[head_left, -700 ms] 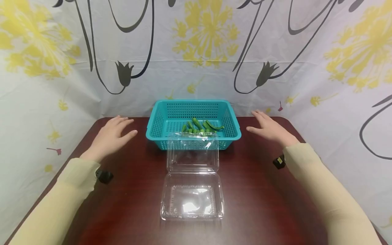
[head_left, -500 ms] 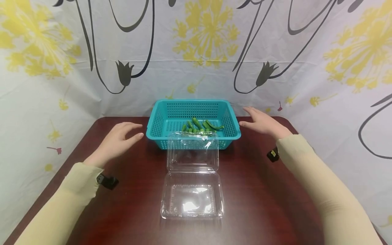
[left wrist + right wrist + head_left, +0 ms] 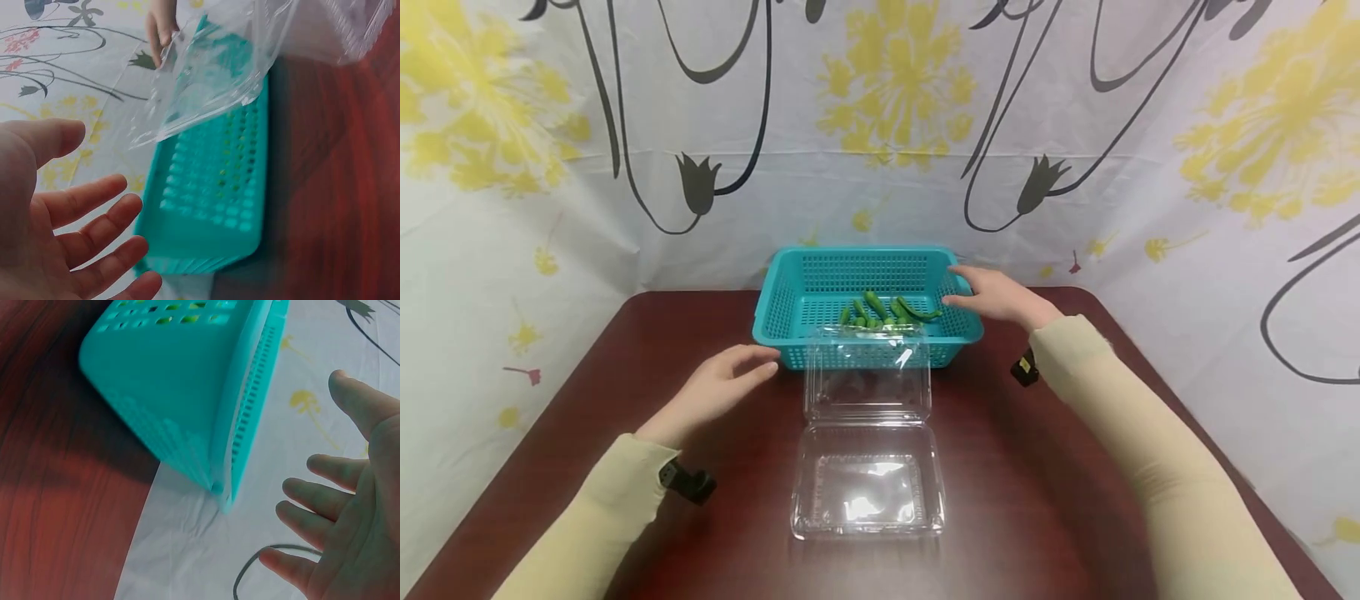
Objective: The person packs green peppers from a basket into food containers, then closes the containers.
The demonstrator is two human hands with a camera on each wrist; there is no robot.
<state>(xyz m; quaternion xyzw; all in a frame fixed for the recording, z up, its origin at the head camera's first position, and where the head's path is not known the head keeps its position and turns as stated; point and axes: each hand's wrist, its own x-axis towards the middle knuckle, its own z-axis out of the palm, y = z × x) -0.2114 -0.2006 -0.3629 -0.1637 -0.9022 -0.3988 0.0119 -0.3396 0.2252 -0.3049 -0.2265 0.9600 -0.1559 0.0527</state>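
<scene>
A turquoise plastic basket [image 3: 767, 317] stands at the back of the table, with several green peppers [image 3: 876, 305] lying in it. In front of it sits a clear plastic clamshell box [image 3: 867, 492], its lid [image 3: 867, 383] raised and overlapping the basket's front in the head view. My left hand [image 3: 718, 387] hovers near the basket's front left corner, left of the lid, fingers relaxed and holding nothing. Over the basket's right rim is my right hand [image 3: 1000, 297], thumb and fingers apart. In the right wrist view that hand [image 3: 350, 506] has its fingers spread, apart from the basket wall [image 3: 162, 375].
The dark red-brown table [image 3: 1022, 492] bears the box and basket. A white patterned cloth [image 3: 880, 200] hangs behind the table and on both sides. Each wrist carries a small black camera, such as the left wrist camera [image 3: 688, 482].
My right hand has moved left, from beside the basket to over its right rim. The left hand has come right and nearer to me, toward the lid. Basket and box stay put.
</scene>
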